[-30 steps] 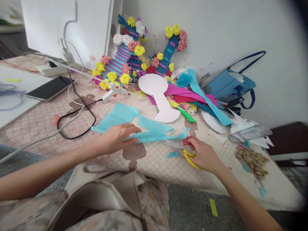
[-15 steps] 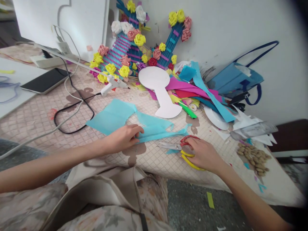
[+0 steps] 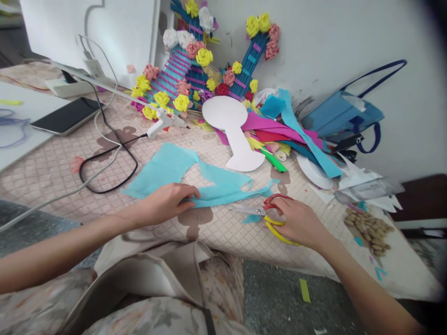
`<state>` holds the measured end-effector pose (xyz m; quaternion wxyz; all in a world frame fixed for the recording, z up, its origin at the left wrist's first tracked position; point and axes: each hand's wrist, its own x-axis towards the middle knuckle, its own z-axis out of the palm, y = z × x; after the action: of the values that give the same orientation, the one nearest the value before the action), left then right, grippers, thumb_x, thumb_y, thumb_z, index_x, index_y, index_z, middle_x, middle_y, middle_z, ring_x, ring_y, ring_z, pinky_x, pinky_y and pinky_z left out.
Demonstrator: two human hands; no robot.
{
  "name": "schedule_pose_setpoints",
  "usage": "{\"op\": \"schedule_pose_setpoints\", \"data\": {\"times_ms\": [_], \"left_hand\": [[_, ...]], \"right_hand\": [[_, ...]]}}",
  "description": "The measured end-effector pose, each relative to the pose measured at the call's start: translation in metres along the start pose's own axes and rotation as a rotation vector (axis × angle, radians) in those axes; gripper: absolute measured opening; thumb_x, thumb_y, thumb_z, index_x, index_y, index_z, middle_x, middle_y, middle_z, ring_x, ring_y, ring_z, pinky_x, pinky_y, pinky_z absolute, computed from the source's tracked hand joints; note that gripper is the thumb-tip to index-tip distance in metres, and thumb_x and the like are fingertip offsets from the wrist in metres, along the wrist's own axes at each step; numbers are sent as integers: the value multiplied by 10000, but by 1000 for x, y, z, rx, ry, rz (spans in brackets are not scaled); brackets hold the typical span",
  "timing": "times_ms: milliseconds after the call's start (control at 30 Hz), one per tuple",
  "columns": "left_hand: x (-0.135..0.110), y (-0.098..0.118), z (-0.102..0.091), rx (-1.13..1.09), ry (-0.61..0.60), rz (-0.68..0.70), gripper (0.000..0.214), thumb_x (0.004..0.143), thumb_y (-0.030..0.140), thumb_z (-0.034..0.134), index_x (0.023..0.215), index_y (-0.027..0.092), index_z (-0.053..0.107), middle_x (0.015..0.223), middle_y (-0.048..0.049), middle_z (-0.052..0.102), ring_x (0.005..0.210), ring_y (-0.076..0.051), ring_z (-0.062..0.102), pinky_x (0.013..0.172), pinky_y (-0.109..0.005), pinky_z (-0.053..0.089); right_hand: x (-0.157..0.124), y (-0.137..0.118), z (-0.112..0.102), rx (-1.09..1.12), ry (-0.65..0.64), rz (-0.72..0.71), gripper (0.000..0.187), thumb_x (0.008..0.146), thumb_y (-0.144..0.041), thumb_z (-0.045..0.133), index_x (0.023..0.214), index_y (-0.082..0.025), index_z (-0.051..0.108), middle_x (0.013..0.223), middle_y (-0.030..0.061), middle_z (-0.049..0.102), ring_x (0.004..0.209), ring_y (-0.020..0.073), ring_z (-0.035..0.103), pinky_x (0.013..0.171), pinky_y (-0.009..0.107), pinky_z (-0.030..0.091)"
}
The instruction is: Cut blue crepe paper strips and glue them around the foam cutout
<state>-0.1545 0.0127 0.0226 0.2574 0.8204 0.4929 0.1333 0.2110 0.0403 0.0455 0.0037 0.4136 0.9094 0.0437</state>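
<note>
A cut sheet of light blue crepe paper (image 3: 167, 163) lies across the table, its right part narrowing to a ragged strip. My left hand (image 3: 171, 202) is closed on the paper's near edge, thumb and fingers pinched together. In my right hand (image 3: 300, 221) is a pair of scissors (image 3: 256, 211) with red and yellow handles. Their blades point left, just below the strip and apart from my left hand. Beneath the blades rests a small blue scrap (image 3: 250, 218). Beyond the paper lies a white card cutout (image 3: 240, 135) with a round top and flared foot.
A white glue gun (image 3: 164, 123) with a looping black cord stands behind the paper. Flower-covered craft pieces (image 3: 181, 70) lean on the wall. Coloured paper strips (image 3: 279, 125), a blue bag (image 3: 344, 116) and peanuts (image 3: 368, 230) lie to the right; a phone (image 3: 68, 115) is at left.
My left hand has slid a little left along the paper's near edge. The scissors and right hand have barely moved.
</note>
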Motion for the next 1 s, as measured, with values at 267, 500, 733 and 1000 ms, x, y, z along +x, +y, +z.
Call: {"op": "schedule_pose_setpoints", "data": {"times_ms": [267, 500, 733, 1000], "left_hand": [[-4, 14, -4, 261, 3, -85, 186, 826, 181, 563, 1011, 194, 580, 1026, -51, 660, 823, -213, 635, 598, -274, 421], [43, 23, -11, 214, 33, -25, 267, 900, 405, 517, 1025, 181, 592, 1045, -60, 653, 857, -201, 628, 620, -259, 414], [94, 27, 8, 201, -81, 31, 205, 762, 251, 632, 949, 169, 614, 915, -32, 683, 766, -184, 615, 550, -245, 357], [130, 45, 12, 16, -197, 335, 72, 704, 112, 634, 764, 151, 633, 733, 8, 654, 660, -115, 566, 553, -203, 355]], "right_hand": [[-4, 5, -9, -7, -1, -13, 300, 760, -387, 643, 979, -216, 528, 985, 39, 680, 893, 220, 650, 761, 333, 488], [-6, 3, -7, 9, -2, -6, 314, 743, -379, 659, 979, -208, 540, 980, 45, 677, 894, 220, 647, 770, 339, 497], [-14, 3, -2, 4, 9, 0, 302, 750, -378, 639, 985, -209, 555, 986, 51, 683, 886, 226, 653, 759, 352, 505], [-25, 3, 1, -4, 13, 7, 288, 746, -362, 651, 969, -222, 536, 1006, 44, 685, 879, 229, 652, 742, 339, 495]]}}
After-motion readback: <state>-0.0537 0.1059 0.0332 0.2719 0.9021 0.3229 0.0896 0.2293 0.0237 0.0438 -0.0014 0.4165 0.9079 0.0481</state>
